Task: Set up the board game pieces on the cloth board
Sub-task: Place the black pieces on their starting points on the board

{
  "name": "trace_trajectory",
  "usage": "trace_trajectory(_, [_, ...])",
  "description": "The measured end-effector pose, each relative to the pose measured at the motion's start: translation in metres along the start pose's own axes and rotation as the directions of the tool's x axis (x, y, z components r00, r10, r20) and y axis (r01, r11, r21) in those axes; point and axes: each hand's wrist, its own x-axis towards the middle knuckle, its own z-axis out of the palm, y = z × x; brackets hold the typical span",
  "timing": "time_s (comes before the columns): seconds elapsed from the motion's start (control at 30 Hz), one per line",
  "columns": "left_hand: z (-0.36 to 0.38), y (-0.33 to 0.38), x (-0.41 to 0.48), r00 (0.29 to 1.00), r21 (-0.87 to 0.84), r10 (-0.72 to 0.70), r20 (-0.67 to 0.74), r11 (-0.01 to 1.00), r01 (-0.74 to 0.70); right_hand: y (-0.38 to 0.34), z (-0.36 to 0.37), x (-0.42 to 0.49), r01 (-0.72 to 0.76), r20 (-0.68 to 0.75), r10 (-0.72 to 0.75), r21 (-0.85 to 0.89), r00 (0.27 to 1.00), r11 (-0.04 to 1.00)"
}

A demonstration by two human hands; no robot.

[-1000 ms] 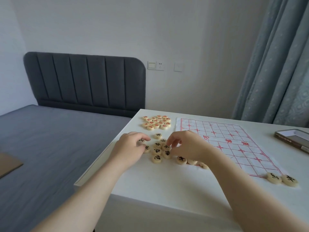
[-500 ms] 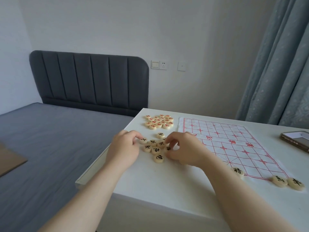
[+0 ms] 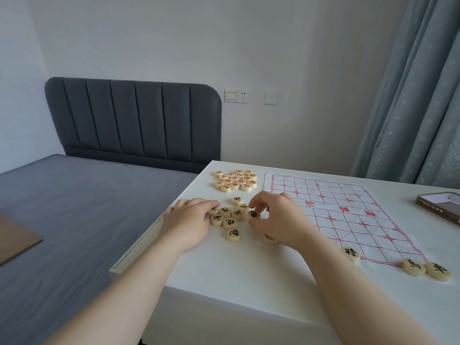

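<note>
A black-marked disc [image 3: 254, 215] is pinched between the thumb and forefinger of the right hand [image 3: 278, 217], at the three o'clock edge of a loose cluster of black-lettered pieces [image 3: 230, 221]. The left hand [image 3: 189, 220] is curled over the cluster's nine o'clock edge, fingertips laid on one partly hidden piece [image 3: 213, 209]; whether that piece is gripped cannot be told. The round discs are seen lying flat, lettered faces up. One more disc [image 3: 270, 238] is half covered by the right palm.

At twelve o'clock from the hands, the red-lettered pieces [image 3: 235, 180] are gathered in a tight group, touching one another. At about three o'clock of the right hand the cloth board [image 3: 348, 212] is spread flat, its red grid and red characters uppermost, its long axis running from roughly eleven o'clock to five o'clock across the view. Three black-lettered discs are set along its near edge: one [image 3: 350, 253] near the middle of that edge and two [image 3: 413, 267] [image 3: 437, 270] side by side, touching, at the corner.

Everything is borne by a white table [image 3: 224, 270]. A flat device [image 3: 440, 207] is left at its three o'clock edge. A grey bed [image 3: 74, 207] is seen at nine o'clock, its padded headboard [image 3: 134, 123] at eleven, wall switches [image 3: 236, 96] at twelve and a grey-blue curtain [image 3: 418, 95] at two.
</note>
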Motion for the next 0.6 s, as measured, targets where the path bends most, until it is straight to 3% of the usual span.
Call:
trace_trajectory(0.3, [0.003, -0.001, -0.001, 0.994, -0.036, -0.067, -0.089, 0.997, 0.064, 0.001, -0.001, -0.006, 0.028, -0.095, -0.019, 0.09, 0.995, 0.996])
trace_trajectory(0.5, [-0.002, 0.006, -0.01, 0.979, -0.29, -0.066, -0.193, 0.957, 0.007, 0.012, -0.011, -0.03, -0.016, -0.21, 0.052, 0.172, 0.976, 0.985])
trace_trajectory(0.6, [-0.001, 0.02, -0.021, 0.981, -0.345, 0.005, -0.192, 0.936, -0.072, 0.023, -0.021, -0.044, -0.035, -0.252, 0.071, 0.144, 0.965, 0.989])
